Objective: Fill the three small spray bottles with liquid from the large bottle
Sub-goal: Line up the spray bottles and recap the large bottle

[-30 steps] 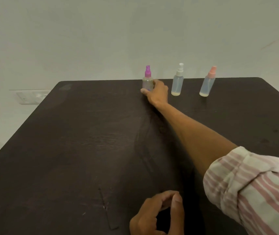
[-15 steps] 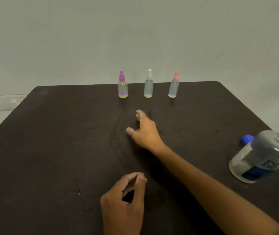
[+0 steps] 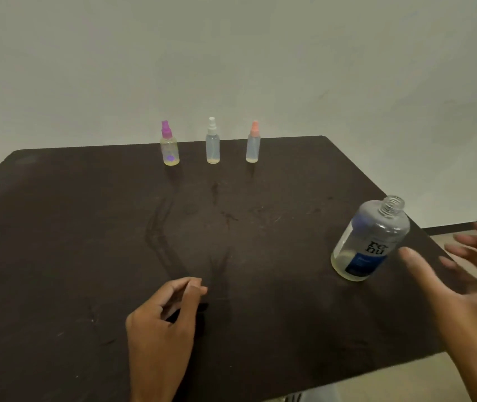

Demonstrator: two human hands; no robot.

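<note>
Three small spray bottles stand upright in a row near the table's far edge: a purple-capped one [image 3: 169,147], a white-capped one [image 3: 212,141] and a pink-capped one [image 3: 253,143]. Each holds a little yellowish liquid at the bottom. The large clear bottle [image 3: 370,239] with a blue label stands uncapped near the right edge, with some liquid low inside. My right hand [image 3: 476,281] hovers just right of it, fingers spread, touching nothing. My left hand [image 3: 164,322] rests on the near table with fingers loosely curled, holding nothing.
The dark wooden table [image 3: 86,242] fills the view, with a plain wall behind it. Its right edge runs close behind the large bottle, with floor beyond. Faint wet streaks mark the middle of the tabletop.
My right hand let go of the purple-capped bottle, drew back across the table and swung right to beside the large bottle. The view shifted right. The blue cap seen earlier is out of sight.
</note>
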